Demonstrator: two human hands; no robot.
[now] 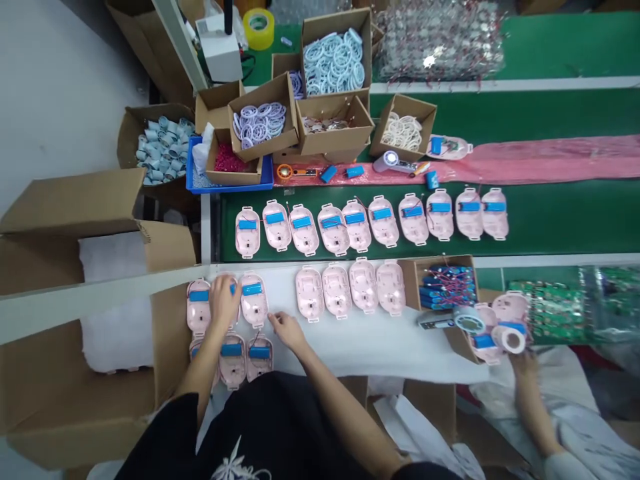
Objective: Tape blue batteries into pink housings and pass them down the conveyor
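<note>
My left hand (225,301) is over a pink plastic shell in the row nearest me, its fingers closed around a blue battery pack (233,289); most of that shell is hidden. Just right of it lies a pink shell (255,308) with a blue battery pack inside. My right hand (289,331) is by this shell's lower right edge, thumb and fingers pinched together; whatever they hold is too small to make out. Another shell with a battery pack (199,313) lies left of my left hand, and several more (233,363) sit close to my body.
Pink shells without batteries (337,291) lie to the right, beside a carton of wired blue batteries (447,287). Battery-fitted shells (301,230) line the green belt (565,220). A large open carton (173,333) stands left. A co-worker's hand (523,363) is at the right.
</note>
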